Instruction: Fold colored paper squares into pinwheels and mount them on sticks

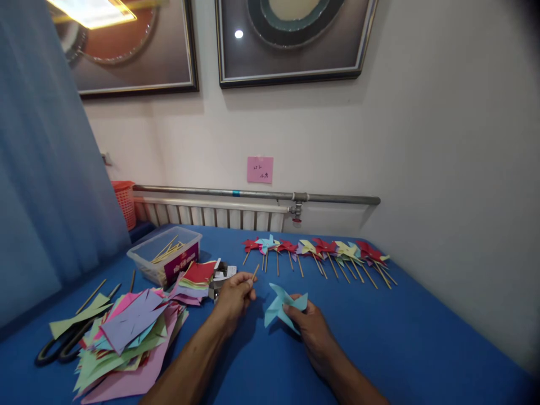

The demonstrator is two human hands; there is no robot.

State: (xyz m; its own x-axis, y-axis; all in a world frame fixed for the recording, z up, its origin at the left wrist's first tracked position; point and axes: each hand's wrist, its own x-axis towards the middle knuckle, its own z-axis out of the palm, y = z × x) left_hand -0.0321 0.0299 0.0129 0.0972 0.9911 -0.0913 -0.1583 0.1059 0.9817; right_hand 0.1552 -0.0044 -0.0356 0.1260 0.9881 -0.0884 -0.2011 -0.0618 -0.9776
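My left hand (236,298) is closed, pinching a short wooden stick (255,272) whose tip points up and away. To its right, my right hand (310,326) grips a light blue paper pinwheel (276,308), the thumb pressed near its middle. The stick and this pinwheel are apart. Just left of my left hand lie a small open box (223,272) and a stack of coloured paper squares (200,273). Beyond my hands, several finished pinwheels on sticks (324,247) lie in a row along the far side of the blue table (379,349).
A clear plastic tub (164,253) holds wooden sticks. At the left are a pile of cut coloured papers (130,332) and black-handled scissors (70,343). A blue curtain (54,169) hangs at the left. A metal pipe (211,192) runs along the wall behind, near a red basket (125,203).
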